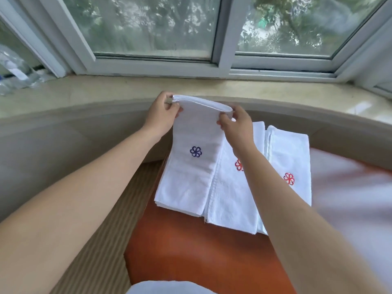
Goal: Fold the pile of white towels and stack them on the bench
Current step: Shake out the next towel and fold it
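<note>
Far left: clear plastic wrap (14,71) lay on the sill (84,90), well apart from the work and not part of it.

Your left hand (162,112) was closed on the far-left corner of the blue-logo towel (196,166), thumb on top, fingers curled under the fold. The far end of that towel was lifted off the bench (191,251); the near end rested flat on the orange seat, blue flower mark facing up.

Your right hand (236,124) pinched the far-right corner of the same fold, so both hands held one doubled edge (it looked like a lengthwise fold already made, with the crosswise fold not yet done).

Just right of it, touching or overlapping its edge, lay a second towel (229,198) with a red mark, partly hidden by your right forearm. Next right, a third towel (288,166), also red-marked, lay folded long and flat. I could not tell whether more layers sat beneath these two.

Far right: a blurred white mass (350,187), likely the unfolded pile. Bottom edge: another bit of white cloth (167,288), unclear.

Progress, as a judgement: three towels partly folded and laid side by side, none stacked. Left to do: finish this fold, work through the pile, build the stack.
</note>
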Available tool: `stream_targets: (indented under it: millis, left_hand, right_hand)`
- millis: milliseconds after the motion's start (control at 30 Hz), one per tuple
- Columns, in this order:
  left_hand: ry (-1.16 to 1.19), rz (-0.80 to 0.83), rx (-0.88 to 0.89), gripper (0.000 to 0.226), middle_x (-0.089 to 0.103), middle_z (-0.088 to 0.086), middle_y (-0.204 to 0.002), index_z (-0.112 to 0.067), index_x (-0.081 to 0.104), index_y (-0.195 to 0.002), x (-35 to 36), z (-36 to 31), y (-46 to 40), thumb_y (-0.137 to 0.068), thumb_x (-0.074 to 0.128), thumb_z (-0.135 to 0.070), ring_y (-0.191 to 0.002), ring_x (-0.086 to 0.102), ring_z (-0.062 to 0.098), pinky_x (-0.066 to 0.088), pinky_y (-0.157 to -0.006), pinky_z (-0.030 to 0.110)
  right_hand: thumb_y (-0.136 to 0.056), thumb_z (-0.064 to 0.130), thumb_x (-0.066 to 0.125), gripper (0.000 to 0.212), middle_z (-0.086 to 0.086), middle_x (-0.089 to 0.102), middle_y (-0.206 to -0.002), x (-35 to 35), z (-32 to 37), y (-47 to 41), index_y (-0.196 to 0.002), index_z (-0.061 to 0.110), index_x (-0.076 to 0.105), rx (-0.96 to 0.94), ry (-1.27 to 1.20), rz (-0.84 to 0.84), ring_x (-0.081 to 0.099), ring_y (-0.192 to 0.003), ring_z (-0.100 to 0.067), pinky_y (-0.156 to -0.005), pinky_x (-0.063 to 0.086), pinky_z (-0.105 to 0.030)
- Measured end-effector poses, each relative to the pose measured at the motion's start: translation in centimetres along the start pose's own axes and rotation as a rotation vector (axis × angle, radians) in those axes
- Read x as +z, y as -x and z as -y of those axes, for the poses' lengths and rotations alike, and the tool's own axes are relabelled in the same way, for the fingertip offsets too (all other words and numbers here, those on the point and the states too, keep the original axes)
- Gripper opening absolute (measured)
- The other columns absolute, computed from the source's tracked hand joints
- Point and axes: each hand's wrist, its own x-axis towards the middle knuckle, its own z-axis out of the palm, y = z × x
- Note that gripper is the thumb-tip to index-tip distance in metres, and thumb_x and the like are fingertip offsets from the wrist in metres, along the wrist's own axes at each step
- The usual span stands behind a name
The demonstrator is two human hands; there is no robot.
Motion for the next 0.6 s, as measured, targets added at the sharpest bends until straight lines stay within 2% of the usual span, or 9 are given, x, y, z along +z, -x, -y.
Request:
stream_targets:
  millis: [67, 100, 167, 267, 333, 433, 500, 533, 600]
  left_hand:
    - [-0.11, 0.078, -0.043, 0.038, 0.072, -0.004, -0.108, -0.035, 0.047, -0.135, 0.6, 1.9, -0.9, -0.1, 0.059, -0.037, -0.097, 0.068, 0.014, 0.053, -0.083, 0.033]
    - [-0.171, 0.128, -0.074, 0.044, 0.071, -0.005, -0.108, -0.038, 0.044, -0.139, 0.9, 3.3, -0.9, -0.098, 0.06, -0.039, -0.098, 0.068, 0.016, 0.053, -0.082, 0.032]
    - [-0.276, 0.25, -0.159, 0.054, 0.068, -0.004, -0.116, -0.036, 0.04, -0.144, 1.5, 6.9, 0.3, -0.096, 0.063, -0.036, -0.099, 0.067, 0.017, 0.054, -0.081, 0.032]
    - [-0.514, 0.399, -0.278, 0.061, 0.051, 0.006, -0.134, -0.026, 0.037, -0.149, 1.8, 12.9, 3.8, -0.096, 0.064, -0.036, -0.109, 0.061, 0.024, 0.054, -0.092, 0.04]
    - [-0.561, 0.433, -0.344, 0.064, 0.047, 0.007, -0.135, -0.024, 0.035, -0.151, 1.5, 15.8, 6.1, -0.096, 0.065, -0.037, -0.109, 0.059, 0.024, 0.054, -0.091, 0.039]
    - [-0.5, 0.396, -0.403, 0.057, 0.06, 0.003, -0.122, -0.021, 0.039, -0.142, 0.9, 17.9, 7.9, -0.094, 0.067, -0.037, -0.098, 0.064, 0.021, 0.056, -0.087, 0.041]
    - [-0.503, 0.389, -0.432, 0.05, 0.062, 0.002, -0.12, -0.017, 0.046, -0.135, 0.6, 18.4, 8.6, -0.095, 0.066, -0.04, -0.092, 0.064, 0.018, 0.054, -0.078, 0.036]
    - [-0.501, 0.4, -0.441, 0.051, 0.062, 0.0, -0.122, -0.014, 0.049, -0.135, 0.5, 18.5, 9.0, -0.096, 0.064, -0.042, -0.092, 0.062, 0.015, 0.052, -0.075, 0.033]
    - [-0.465, 0.418, -0.468, 0.058, 0.061, 0.0, -0.129, -0.011, 0.051, -0.143, 0.4, 18.8, 9.7, -0.097, 0.063, -0.045, -0.104, 0.064, 0.018, 0.055, -0.086, 0.035]
  right_hand:
    - [-0.089, 0.027, 0.063, 0.049, 0.014, 0.059, -0.13, 0.6, -1.8, -1.1, -0.135, 0.042, 0.056, 0.057, -0.023, 0.006, 0.064, -0.097, 0.011, -0.082, 0.053, -0.024]
    - [-0.088, 0.026, 0.064, 0.055, 0.015, 0.055, -0.134, 0.9, -3.1, -1.3, -0.139, 0.043, 0.052, 0.104, -0.022, 0.014, 0.062, -0.096, 0.014, -0.079, 0.049, -0.02]
    - [-0.09, 0.023, 0.066, 0.058, 0.007, 0.054, -0.138, 1.6, -6.8, -0.9, -0.144, 0.036, 0.049, 0.248, 0.036, 0.033, 0.059, -0.099, 0.007, -0.077, 0.045, -0.02]
    - [-0.089, 0.017, 0.069, 0.063, -0.003, 0.056, -0.135, 2.8, -12.1, 2.2, -0.148, 0.022, 0.046, 0.512, 0.136, 0.101, 0.062, -0.095, -0.011, -0.073, 0.046, -0.025]
    - [-0.088, 0.014, 0.068, 0.065, -0.003, 0.058, -0.127, 3.5, -14.5, 4.3, -0.148, 0.016, 0.044, 0.578, 0.179, 0.121, 0.063, -0.096, -0.017, -0.074, 0.048, -0.027]
    - [-0.087, 0.019, 0.065, 0.047, 0.001, 0.063, -0.099, 4.3, -15.8, 5.6, -0.132, 0.018, 0.048, 0.622, 0.223, 0.135, 0.063, -0.085, -0.02, -0.074, 0.051, -0.033]
    - [-0.087, 0.023, 0.065, 0.019, 0.0, 0.06, -0.088, 4.6, -15.7, 6.1, -0.101, 0.016, 0.056, 0.632, 0.297, 0.191, 0.058, -0.075, -0.02, -0.069, 0.047, -0.032]
    - [-0.087, 0.023, 0.065, 0.013, 0.0, 0.057, -0.082, 4.7, -15.6, 6.5, -0.087, 0.016, 0.054, 0.628, 0.321, 0.22, 0.054, -0.071, -0.019, -0.065, 0.043, -0.031]
    - [-0.089, 0.021, 0.062, 0.016, 0.001, 0.056, -0.079, 4.9, -15.4, 7.6, -0.078, 0.017, 0.052, 0.624, 0.32, 0.264, 0.052, -0.07, -0.018, -0.061, 0.04, -0.029]
